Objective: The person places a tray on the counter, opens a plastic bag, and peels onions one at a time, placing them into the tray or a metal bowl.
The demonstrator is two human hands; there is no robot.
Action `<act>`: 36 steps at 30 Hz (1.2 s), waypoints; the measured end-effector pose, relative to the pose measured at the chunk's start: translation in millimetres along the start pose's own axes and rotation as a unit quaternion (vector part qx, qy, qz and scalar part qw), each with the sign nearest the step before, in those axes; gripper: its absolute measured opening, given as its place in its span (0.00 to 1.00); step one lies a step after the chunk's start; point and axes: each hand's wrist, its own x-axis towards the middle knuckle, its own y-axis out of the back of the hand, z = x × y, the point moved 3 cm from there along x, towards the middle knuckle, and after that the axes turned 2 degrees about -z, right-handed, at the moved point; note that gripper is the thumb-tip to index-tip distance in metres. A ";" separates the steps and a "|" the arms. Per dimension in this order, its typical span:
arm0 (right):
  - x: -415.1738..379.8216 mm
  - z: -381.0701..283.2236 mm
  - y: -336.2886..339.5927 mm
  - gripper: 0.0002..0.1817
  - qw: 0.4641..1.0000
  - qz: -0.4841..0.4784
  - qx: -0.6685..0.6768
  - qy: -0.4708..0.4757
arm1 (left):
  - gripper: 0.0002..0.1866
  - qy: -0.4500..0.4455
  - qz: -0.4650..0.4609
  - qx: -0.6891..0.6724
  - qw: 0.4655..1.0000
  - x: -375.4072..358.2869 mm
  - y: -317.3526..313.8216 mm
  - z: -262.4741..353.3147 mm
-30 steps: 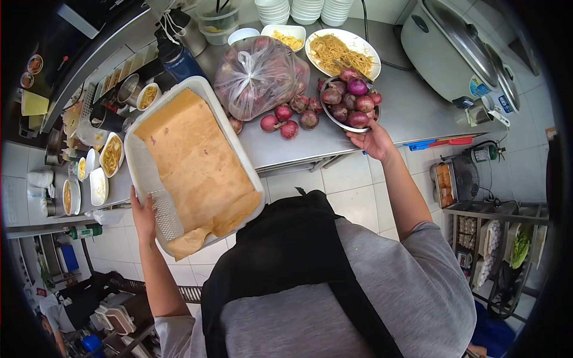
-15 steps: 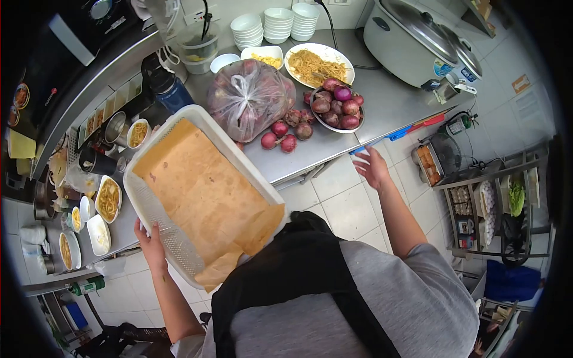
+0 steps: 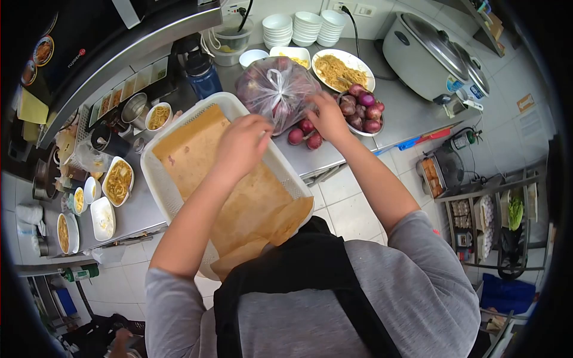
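Note:
A pale plastic basket (image 3: pixel 156 179) lined with brown paper (image 3: pixel 203 173) rests tilted against the front of my body and the counter edge. My left hand (image 3: pixel 248 143) is over the basket's far side, fingers bent and apart, close to a tied clear plastic bag of red onions (image 3: pixel 277 95). On the bag's right side, my right hand (image 3: pixel 327 119) reaches down over the loose red onions (image 3: pixel 305 135), its fingers spread. It hides some of those onions. Just right of it stands a bowl of red onions (image 3: pixel 364 110).
Behind the bag are a plate of noodles (image 3: pixel 341 68), stacked white bowls (image 3: pixel 307 27) and a large grey cooker (image 3: pixel 418 59). Food dishes (image 3: pixel 118 182) and a blue bottle (image 3: pixel 203 77) stand to the left. A shelf rack (image 3: pixel 489 209) is at the right.
My left hand has let go of the basket's near left side and moved over it toward the bag. My right hand has moved from beyond the counter edge to the loose onions.

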 end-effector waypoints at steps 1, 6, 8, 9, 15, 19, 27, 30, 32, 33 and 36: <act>18.2 -7.9 -0.1 0.10 0.986 0.090 -0.104 0.094 | 0.12 -0.015 -0.031 0.003 0.999 21.0 -17.1 0.6; 60.9 20.7 -6.6 0.07 0.962 0.105 -0.101 0.230 | 0.21 -0.047 0.127 0.054 0.989 96.9 -74.9 -9.0; 60.7 25.5 -14.5 0.05 0.989 0.082 0.065 0.102 | 0.23 -0.013 0.105 0.039 0.994 115.1 -87.1 -21.2; 58.2 20.4 -16.6 0.05 0.984 0.075 0.160 0.020 | 0.25 0.015 0.080 0.019 0.997 123.2 -93.4 -26.9; 68.8 35.2 -24.5 0.05 0.976 0.101 0.183 0.060 | 0.13 0.069 0.023 0.101 0.992 151.8 -108.8 -30.3; 71.8 42.1 -22.0 0.05 0.972 0.149 0.119 0.138 | 0.10 0.095 0.034 0.135 0.986 161.2 -118.2 -25.3; 68.9 41.6 -27.7 0.02 0.971 0.112 0.170 0.130 | 0.17 0.110 0.028 0.088 0.990 165.2 -112.8 -47.1; 69.0 45.0 -32.2 0.08 0.973 0.091 0.169 0.127 | 0.21 0.122 0.049 0.009 0.991 164.6 -101.8 -48.1; 66.0 44.0 -33.6 0.10 0.974 0.085 0.172 0.121 | 0.24 0.174 0.042 -0.042 0.983 165.4 -95.1 -41.8; 62.6 38.5 -30.2 0.12 0.979 0.105 0.127 0.117 | 0.24 0.169 0.037 -0.040 0.984 166.4 -92.2 -33.8; 61.6 27.7 -30.0 0.15 0.985 0.134 0.054 0.089 | 0.23 0.168 0.031 -0.008 0.985 168.3 -88.8 -21.9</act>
